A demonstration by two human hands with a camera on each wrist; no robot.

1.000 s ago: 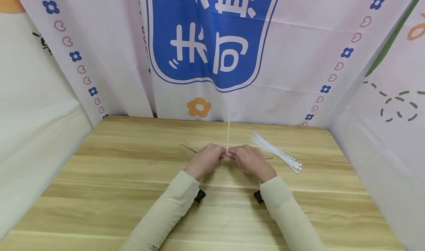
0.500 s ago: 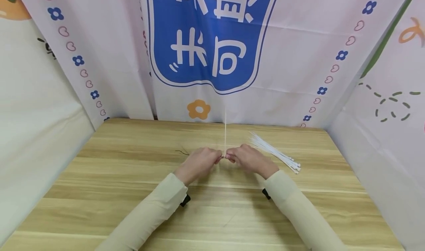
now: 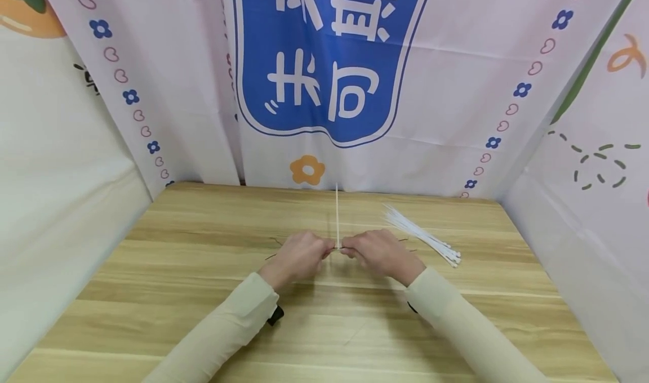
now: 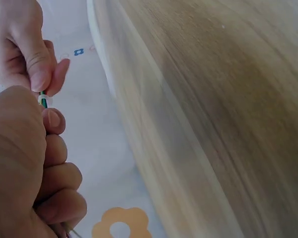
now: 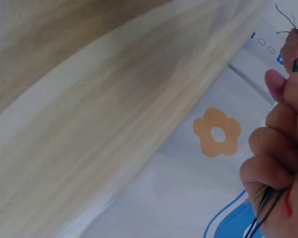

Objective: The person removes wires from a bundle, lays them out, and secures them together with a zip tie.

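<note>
A bundle of thin coloured wires [image 5: 268, 202] runs through both hands. My left hand [image 3: 301, 254] grips it from the left, and my right hand [image 3: 382, 252] grips it from the right, with fingers curled. In the short gap between the thumbs, a white cable tie [image 3: 337, 217] circles the bundle, its long tail standing upright. The left wrist view shows the tie's loop [image 4: 45, 99] around a green stretch of wire. Loose wire ends [image 5: 286, 16] stick out past the hands. Most of the bundle is hidden inside the fists.
A pile of white cable ties [image 3: 423, 235] lies on the wooden table [image 3: 152, 293], right of my right hand. Behind the table hangs a printed cloth [image 3: 441, 118], with pale cloth walls on both sides.
My hands have drawn slightly apart along the bundle, so a small gap shows at the tie. The upright tail has shifted a little left in the head view, which has also moved slightly.
</note>
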